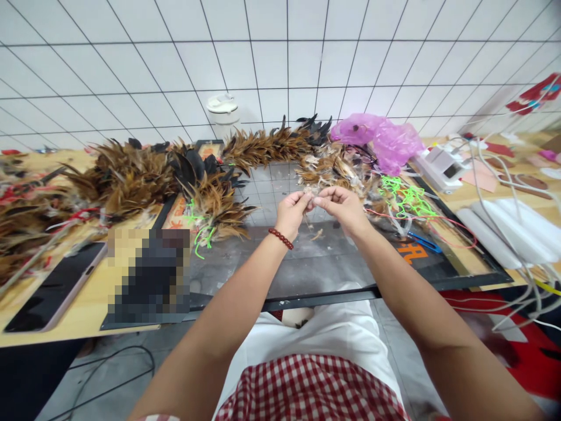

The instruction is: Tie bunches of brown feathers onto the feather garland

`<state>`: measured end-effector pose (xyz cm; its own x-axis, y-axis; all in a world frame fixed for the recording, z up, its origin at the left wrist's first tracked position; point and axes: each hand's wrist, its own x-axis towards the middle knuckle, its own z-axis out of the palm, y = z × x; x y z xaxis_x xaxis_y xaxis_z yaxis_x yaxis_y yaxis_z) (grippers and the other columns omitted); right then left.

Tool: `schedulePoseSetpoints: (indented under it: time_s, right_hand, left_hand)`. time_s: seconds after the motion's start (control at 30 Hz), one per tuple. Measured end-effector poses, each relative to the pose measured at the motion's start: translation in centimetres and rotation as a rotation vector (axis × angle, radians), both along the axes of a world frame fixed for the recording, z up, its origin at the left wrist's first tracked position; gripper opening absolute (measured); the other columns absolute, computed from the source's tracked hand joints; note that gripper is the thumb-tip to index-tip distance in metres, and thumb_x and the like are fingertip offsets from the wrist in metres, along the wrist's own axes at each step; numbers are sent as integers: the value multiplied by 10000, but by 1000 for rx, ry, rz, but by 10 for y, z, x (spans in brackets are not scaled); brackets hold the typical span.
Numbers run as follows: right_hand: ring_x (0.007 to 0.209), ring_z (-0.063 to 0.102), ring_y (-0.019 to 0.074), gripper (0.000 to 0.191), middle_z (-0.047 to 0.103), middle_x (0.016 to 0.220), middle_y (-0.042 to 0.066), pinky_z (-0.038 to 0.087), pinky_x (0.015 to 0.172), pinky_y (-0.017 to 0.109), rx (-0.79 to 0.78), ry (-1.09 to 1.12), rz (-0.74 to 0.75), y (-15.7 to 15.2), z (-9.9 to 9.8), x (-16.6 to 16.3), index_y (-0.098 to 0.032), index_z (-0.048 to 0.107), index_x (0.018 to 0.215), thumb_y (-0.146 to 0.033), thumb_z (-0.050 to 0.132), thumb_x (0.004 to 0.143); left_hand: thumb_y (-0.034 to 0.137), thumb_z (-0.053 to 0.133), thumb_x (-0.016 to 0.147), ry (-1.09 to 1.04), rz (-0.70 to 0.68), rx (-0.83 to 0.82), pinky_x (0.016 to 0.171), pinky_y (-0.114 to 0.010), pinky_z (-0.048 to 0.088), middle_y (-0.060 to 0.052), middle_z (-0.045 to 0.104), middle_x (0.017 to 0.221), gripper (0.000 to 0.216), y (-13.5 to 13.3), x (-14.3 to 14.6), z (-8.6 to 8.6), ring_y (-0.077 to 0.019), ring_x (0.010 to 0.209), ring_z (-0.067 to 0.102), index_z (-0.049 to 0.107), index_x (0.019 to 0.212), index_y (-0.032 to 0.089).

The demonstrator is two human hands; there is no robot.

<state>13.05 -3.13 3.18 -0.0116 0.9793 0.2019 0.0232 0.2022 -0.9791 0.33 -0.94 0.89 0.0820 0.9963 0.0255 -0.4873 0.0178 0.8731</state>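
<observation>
My left hand (292, 211) and my right hand (342, 207) meet over the dark glossy board (272, 257), fingertips pinched together. Between them is a small pale-brown feather (308, 191), mostly covered by the fingers. Just beyond my hands lies a pile of loose brown and white feathers (333, 166). To the left sits a bundle of brown and black feathers (219, 202) with bright green ties (204, 237). A row of upright brown feathers (267, 146) runs along the board's far side.
A pink plastic bag (381, 137), green strings (407, 196) and blue snips (425, 241) lie to the right. Beyond them are a white charger block (442, 166), cables and white packets (517, 225). A phone (56, 286) and more feathers (127, 178) are left. A white lidded cup (222, 114) stands by the tiled wall.
</observation>
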Motion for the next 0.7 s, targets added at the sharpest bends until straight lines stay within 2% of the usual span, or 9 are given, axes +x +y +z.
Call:
schedulePoseSetpoints:
  time_s: [0.13,0.3,0.5,0.7]
  right_hand:
    - [611,541,125,270,633,678,12,427,566,268,87,4,-21,2,-1,2,-185,660,757,-435,720,675]
    - [632,554,136,253,632,666,13,440,581,278,75,14,-30,4,-3,4,-182,672,730,-426,715,676]
    - [617,530,119,292,643,698,7,424,577,268,6,29,-25,7,-6,7,-182,695,799,-404,755,620]
    - [641,556,130,261,635,696,12,465,632,286,87,35,2,8,-8,7,-186,655,733,-426,729,663]
  left_hand:
    - [371,753,632,21,-50,6,642,-213,442,33,516,533,290,-3,0,1,-60,560,524,587,618,133]
    - [382,755,629,53,-163,-5,635,-214,437,18,524,527,325,-8,-2,5,-84,596,574,560,578,126]
    - [391,759,619,77,-184,-9,645,-218,442,29,519,507,326,-7,-3,5,-84,582,575,567,579,131]
    - [411,753,619,119,-209,3,651,-217,448,17,541,530,330,-7,-3,4,-88,600,577,587,570,130]
